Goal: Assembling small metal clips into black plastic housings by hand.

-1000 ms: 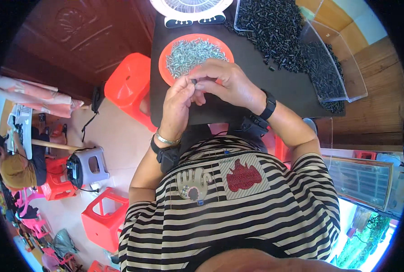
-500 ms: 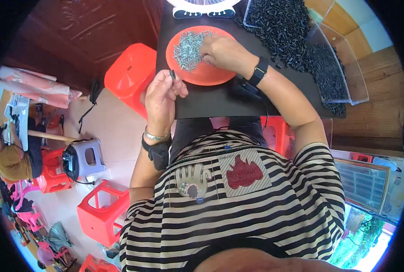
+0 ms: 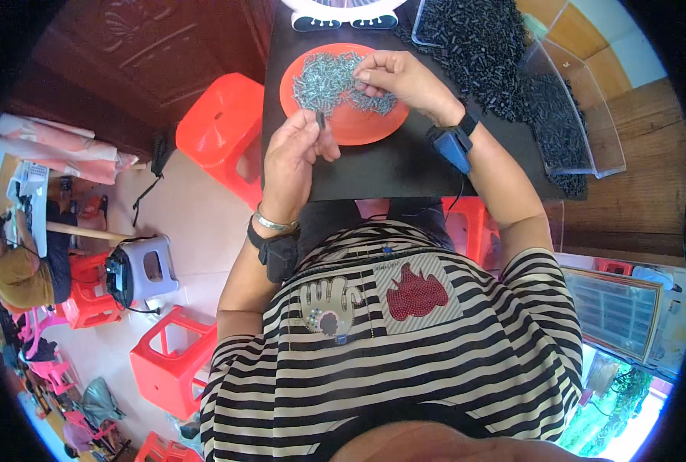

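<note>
An orange-red round plate (image 3: 362, 132) lies on the dark table, holding a heap of small silver metal pieces (image 3: 320, 81) that look like screws. At its near left edge, my left hand (image 3: 291, 158) pinches a small black cylindrical piece (image 3: 320, 120) between thumb and fingers. My right hand (image 3: 408, 81) is above the plate's right side, with thumb and fingertips pressed together. Whatever lies in that pinch is too small to make out. The other fingers of this hand are curled.
A large pile of black cylindrical pieces (image 3: 474, 54) covers the table's far right, partly inside clear plastic bins (image 3: 589, 115). Red stools (image 3: 220, 115) stand left of the table. Another person (image 3: 20, 269) sits at the far left.
My right hand has lifted out of the silver heap and drawn slightly right, its wrist turning. Some silver pieces now lie spread rightward. My left hand has shifted right with the black piece.
</note>
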{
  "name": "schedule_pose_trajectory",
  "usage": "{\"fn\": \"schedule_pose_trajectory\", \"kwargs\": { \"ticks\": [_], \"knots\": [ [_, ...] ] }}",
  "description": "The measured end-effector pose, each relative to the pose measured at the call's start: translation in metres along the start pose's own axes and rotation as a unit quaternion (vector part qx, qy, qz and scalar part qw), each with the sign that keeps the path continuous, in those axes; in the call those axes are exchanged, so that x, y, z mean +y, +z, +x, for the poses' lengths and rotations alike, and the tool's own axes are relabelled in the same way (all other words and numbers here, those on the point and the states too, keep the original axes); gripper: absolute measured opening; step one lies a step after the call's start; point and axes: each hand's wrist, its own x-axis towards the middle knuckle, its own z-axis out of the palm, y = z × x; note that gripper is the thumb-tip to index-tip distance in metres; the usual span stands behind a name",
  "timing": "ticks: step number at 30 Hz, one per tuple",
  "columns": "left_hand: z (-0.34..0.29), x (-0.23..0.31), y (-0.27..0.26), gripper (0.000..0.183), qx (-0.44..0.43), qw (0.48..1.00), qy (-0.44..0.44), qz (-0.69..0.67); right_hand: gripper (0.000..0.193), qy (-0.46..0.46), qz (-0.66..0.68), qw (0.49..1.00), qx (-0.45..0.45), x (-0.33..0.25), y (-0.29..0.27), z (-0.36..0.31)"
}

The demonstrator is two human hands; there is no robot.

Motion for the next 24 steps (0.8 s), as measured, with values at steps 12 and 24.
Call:
{"fn": "schedule_pose_trajectory", "kwargs": {
  "ticks": [12, 24],
  "knots": [
    [0.031, -0.011, 0.011, 0.018, -0.023, 0.999, 0.004, 0.027, 0.015, -0.023, 0.083, 0.996, 0.006, -0.019, 0.006, -0.013],
    [0.047, -0.018, 0.005, 0.016, -0.066, 0.994, 0.019, -0.087, 0.016, -0.157, -0.011, 0.987, -0.011, -0.017, 0.023, -0.019]
  ]
}}
